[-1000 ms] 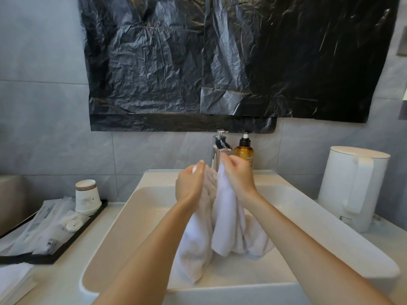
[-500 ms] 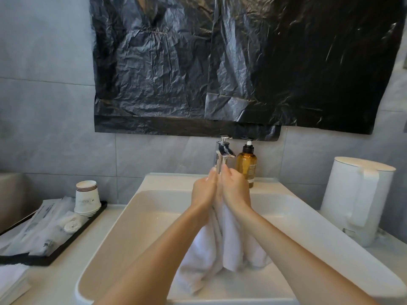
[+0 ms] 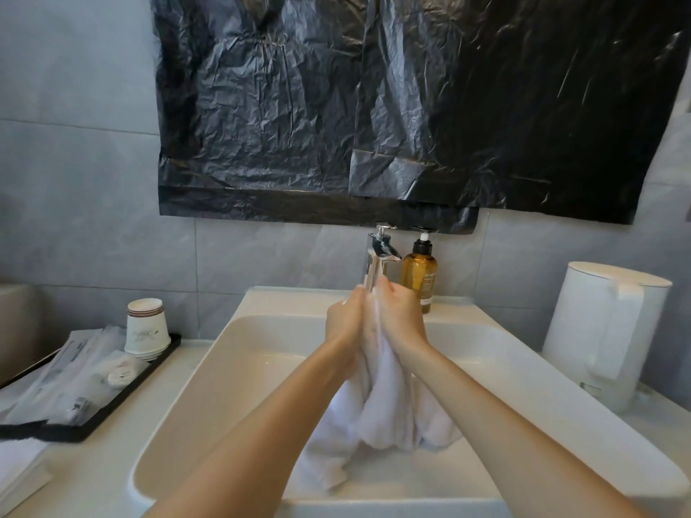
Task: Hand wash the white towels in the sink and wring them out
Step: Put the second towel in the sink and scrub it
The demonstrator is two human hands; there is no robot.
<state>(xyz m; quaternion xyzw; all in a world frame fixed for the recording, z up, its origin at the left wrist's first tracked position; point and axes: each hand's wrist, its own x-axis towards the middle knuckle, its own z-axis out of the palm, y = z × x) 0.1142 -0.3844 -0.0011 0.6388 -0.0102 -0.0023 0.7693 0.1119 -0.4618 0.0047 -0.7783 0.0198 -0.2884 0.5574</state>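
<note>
Pressed together over the middle of the white sink [image 3: 209,372], just in front of the chrome faucet [image 3: 375,265]: left hand [image 3: 346,323] and right hand [image 3: 402,319], palms facing each other, fingers pointing up and away. Clamped between the two palms, the bunched top of a white towel [image 3: 389,413]. Both forearms bare, reaching in from the lower edge and meeting at the wrists in a narrow V.

Hanging below the hands in loose folds, the rest of the towel, its lower end draped down into the basin on the left side and resting against the sink's floor. Unclear from this view whether one towel or more in the bundle.

Just right of the faucet, on the sink's back ledge, an amber pump bottle [image 3: 420,274]. Farther right on the counter, a white electric kettle [image 3: 605,330]. On the left, a black tray [image 3: 112,413] holding stacked paper cups [image 3: 146,329] and wrapped toiletry packets [image 3: 67,383]. Above, on the grey tiled wall, crinkled black plastic sheeting [image 3: 374,106].
</note>
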